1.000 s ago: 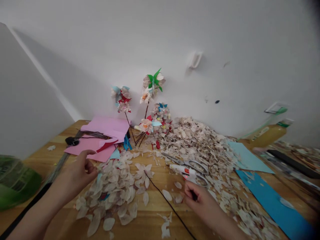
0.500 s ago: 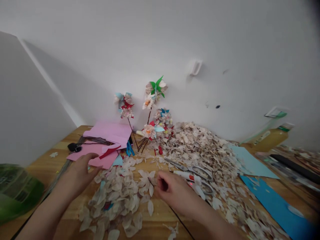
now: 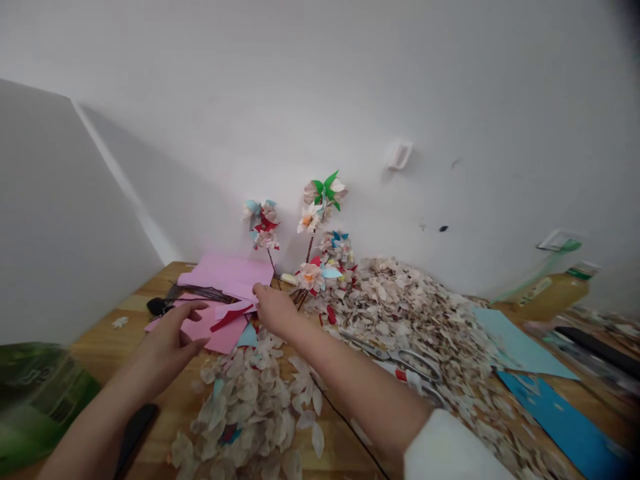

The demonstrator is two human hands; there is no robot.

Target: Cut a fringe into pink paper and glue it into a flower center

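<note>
Many pale petals [image 3: 245,417], cut off below

No legible text in view. Translucent green plastic bag [image 3: 40,400], near left corner of wooden table: dark printed panel and markings, too blurred to read. Amber-yellow plastic bottle with green cap [image 3: 557,297], far right: pale side label [image 3: 534,290], wording too small to read. White plastic tool with red patch [image 3: 407,377], near right, just beside steel scissors [image 3: 417,365]: red patch shows no readable characters.
</note>
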